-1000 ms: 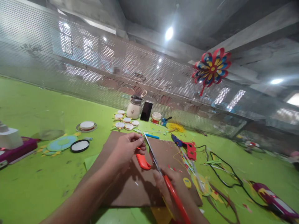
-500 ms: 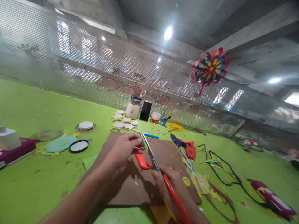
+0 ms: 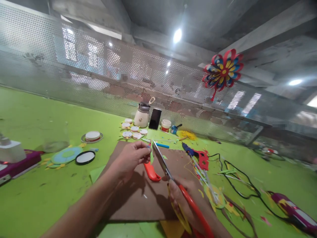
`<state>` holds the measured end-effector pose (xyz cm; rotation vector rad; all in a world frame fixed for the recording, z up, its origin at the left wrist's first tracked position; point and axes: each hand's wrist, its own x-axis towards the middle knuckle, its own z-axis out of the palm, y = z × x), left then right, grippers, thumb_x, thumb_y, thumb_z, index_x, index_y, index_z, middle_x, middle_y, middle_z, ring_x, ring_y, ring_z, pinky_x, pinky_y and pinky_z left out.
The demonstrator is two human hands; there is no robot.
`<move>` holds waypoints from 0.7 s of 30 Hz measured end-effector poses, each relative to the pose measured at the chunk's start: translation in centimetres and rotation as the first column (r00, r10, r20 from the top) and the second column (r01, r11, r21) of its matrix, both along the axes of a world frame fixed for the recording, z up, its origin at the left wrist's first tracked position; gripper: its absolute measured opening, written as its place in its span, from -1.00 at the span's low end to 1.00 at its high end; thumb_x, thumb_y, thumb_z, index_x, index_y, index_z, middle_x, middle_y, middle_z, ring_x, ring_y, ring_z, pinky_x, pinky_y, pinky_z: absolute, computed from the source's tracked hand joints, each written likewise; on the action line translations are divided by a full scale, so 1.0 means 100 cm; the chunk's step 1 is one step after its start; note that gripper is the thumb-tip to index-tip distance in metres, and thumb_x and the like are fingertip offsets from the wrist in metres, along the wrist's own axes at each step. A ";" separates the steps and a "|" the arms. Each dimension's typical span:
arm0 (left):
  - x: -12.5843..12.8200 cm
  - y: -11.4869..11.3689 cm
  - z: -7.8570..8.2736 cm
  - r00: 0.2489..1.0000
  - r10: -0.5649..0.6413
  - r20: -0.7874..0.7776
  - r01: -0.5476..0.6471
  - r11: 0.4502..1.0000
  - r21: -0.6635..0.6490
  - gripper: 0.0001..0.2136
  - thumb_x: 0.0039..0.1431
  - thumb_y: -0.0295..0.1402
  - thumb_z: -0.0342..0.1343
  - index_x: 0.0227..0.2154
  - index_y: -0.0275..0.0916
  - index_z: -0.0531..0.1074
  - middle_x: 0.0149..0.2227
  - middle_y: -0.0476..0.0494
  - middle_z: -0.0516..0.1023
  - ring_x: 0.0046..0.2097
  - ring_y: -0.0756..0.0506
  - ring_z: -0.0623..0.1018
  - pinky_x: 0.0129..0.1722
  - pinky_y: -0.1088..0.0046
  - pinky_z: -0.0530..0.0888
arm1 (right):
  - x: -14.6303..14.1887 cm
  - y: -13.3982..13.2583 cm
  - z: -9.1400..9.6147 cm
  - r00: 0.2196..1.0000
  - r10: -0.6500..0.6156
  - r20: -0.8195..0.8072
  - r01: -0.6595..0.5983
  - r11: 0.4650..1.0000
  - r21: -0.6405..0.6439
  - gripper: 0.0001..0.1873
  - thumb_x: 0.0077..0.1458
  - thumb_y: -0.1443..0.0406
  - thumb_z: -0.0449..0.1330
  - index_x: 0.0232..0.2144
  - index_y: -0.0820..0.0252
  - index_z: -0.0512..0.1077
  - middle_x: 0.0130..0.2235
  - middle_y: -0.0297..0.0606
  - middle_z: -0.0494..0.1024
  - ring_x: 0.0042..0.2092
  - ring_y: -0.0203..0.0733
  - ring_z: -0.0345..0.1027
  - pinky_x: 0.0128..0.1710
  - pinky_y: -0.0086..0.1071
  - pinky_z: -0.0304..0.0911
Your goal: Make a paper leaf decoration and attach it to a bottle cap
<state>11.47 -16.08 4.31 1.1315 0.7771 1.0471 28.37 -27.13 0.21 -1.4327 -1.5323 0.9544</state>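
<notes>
My left hand (image 3: 133,154) is above the brown board (image 3: 133,201), thumb and fingers pinched on a small light-green paper piece (image 3: 152,158). My right hand (image 3: 182,191) grips a pair of scissors (image 3: 162,162) with one red and one yellow handle. Their blades point up and away from me, slightly apart, close beside the paper piece. Below the left fingertips, an orange cutter knife (image 3: 152,173) lies on the board. A blue stick-like thing (image 3: 162,145) rests by the board's far edge.
On the right are a blue glue gun (image 3: 187,148), a red cut-out (image 3: 203,160), paper strips and a black cord (image 3: 240,172). Round white pieces (image 3: 127,134), a pale jug (image 3: 141,117) and a phone (image 3: 155,119) stand behind. A black-rimmed disc (image 3: 85,157) lies left.
My right hand and the scissors have shifted slightly right, and the yellow handle has swung apart from the red one. The green paper piece now shows below my left fingertips.
</notes>
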 end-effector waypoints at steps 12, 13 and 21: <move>-0.008 0.004 0.003 0.998 -0.050 -0.035 0.051 0.998 0.028 -0.89 -0.10 -0.41 0.27 -0.47 -0.33 0.51 -0.46 -0.10 0.50 -0.40 0.01 0.43 -0.36 0.48 0.31 | 0.020 -0.003 0.009 0.987 0.107 0.118 -0.108 0.994 0.008 -0.40 0.13 -0.16 -0.01 -0.39 0.26 0.44 -0.55 -0.39 0.20 -0.55 -0.37 0.11 -0.60 -0.52 0.09; -0.008 0.004 0.003 0.997 -0.063 -0.034 0.064 0.998 0.028 -0.89 -0.10 -0.41 0.27 -0.47 -0.34 0.51 -0.47 -0.10 0.50 -0.41 0.01 0.42 -0.37 0.48 0.31 | 0.020 -0.004 0.009 0.986 0.106 0.128 -0.108 0.994 0.013 -0.41 0.13 -0.16 -0.01 -0.39 0.25 0.44 -0.55 -0.39 0.21 -0.54 -0.36 0.11 -0.59 -0.52 0.08; -0.008 0.004 0.002 0.994 -0.074 -0.080 0.078 0.996 0.050 -0.86 -0.13 -0.38 0.30 -0.47 -0.33 0.54 -0.49 -0.08 0.50 -0.42 0.02 0.39 -0.34 0.47 0.31 | 0.018 -0.006 0.016 0.960 0.029 0.279 -0.063 0.992 0.113 -0.39 0.19 -0.11 -0.05 -0.18 0.30 0.49 -0.58 -0.39 0.23 -0.55 -0.33 0.10 -0.57 -0.47 0.00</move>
